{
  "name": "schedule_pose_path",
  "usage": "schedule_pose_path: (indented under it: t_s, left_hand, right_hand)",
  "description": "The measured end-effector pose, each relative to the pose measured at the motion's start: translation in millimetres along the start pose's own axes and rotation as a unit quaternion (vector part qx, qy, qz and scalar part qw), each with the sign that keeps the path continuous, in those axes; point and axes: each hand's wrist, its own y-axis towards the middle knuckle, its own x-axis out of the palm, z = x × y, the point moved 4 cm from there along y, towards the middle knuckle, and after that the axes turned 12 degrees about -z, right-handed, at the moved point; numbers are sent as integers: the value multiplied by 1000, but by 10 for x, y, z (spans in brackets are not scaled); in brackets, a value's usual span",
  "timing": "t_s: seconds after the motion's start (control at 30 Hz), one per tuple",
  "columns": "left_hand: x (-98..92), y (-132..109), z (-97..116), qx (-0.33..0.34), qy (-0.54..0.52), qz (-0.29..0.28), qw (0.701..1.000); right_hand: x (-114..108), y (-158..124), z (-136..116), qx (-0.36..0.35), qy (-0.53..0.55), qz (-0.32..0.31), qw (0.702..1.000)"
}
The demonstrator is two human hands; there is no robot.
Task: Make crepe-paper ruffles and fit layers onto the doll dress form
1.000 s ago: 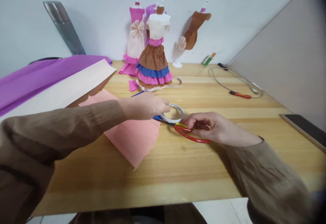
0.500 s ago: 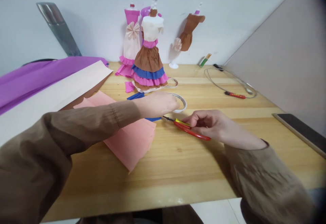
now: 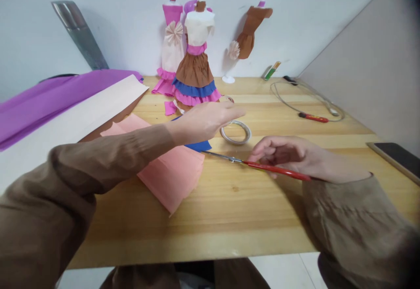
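My left hand [image 3: 210, 120] reaches over the table with its fingers stretched out, holding nothing. Just to the right of it, a roll of clear tape [image 3: 249, 135] lies flat. My right hand [image 3: 293, 153] has its fingers curled at the red handles of a pair of scissors [image 3: 275, 170]; the blades point left and look closed. Blue paper [image 3: 199, 146] lies by the blade tips, partly hidden beneath my left hand and forearm. Pink crepe paper [image 3: 172, 179] spreads under my left sleeve.
Dress forms in paper dresses stand at the back, one with a tiered skirt [image 3: 196, 71], another in brown [image 3: 248, 32]. Purple [image 3: 82, 87] and white paper [image 3: 108, 105] lie at left. A cable, a red-handled tool [image 3: 313, 118] and a phone [image 3: 398, 157] are at right.
My left hand has left the tape roll and lifted, its fingers straightening. The scissors have turned in my right hand and now lie flatter, with handles pointing right. The view has shifted slightly.
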Motion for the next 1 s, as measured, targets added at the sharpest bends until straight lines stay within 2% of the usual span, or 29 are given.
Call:
schedule_pose_path:
  t_s: [0.1, 0.2, 0.3, 0.43, 0.5, 0.57, 0.67, 0.77, 0.87, 0.93, 1.0]
  left_hand:
    - [-185, -360, 41, -55, 68, 11, 996]
    - [-223, -764, 70, -85, 86, -16, 993]
    - [-114, -1124, 148, -103, 72, -13, 992]
    - [244, -1411, 286, -127, 7, -117, 985]
    - [393, -1481, 313, -146, -27, -154, 977]
    - [491, -1512, 304, -161, -40, -174, 971]
    - [546, -1511, 280, -161, -37, -170, 971]
    - [518, -1493, 307, -137, -31, -141, 980]
    - [401, -1478, 334, -118, -21, -92, 988]
    - [269, -1462, 275, -121, 3, -52, 991]
    - [129, -1426, 109, -141, 31, -31, 989]
  right_hand:
    - [59, 84, -17, -31, 70, -8, 997]
    - [153, 182, -39, -53, 112, -35, 992]
    - [246, 262, -29, -63, 127, -51, 989]
    - [302, 354, 87, -85, 138, -33, 986]
    - [321, 410, 173, -101, 156, -36, 982]
    - [369, 472, 224, -119, 164, -66, 977]
    - [473, 565, 209, -113, 117, -62, 985]
    - [568, 660, 99, -68, 13, 32, 997]
    - [627, 753, -46, -54, -72, 127, 988]
    - [628, 806, -114, -51, -103, 180, 977]
    - [623, 856, -154, -43, -106, 202, 973]
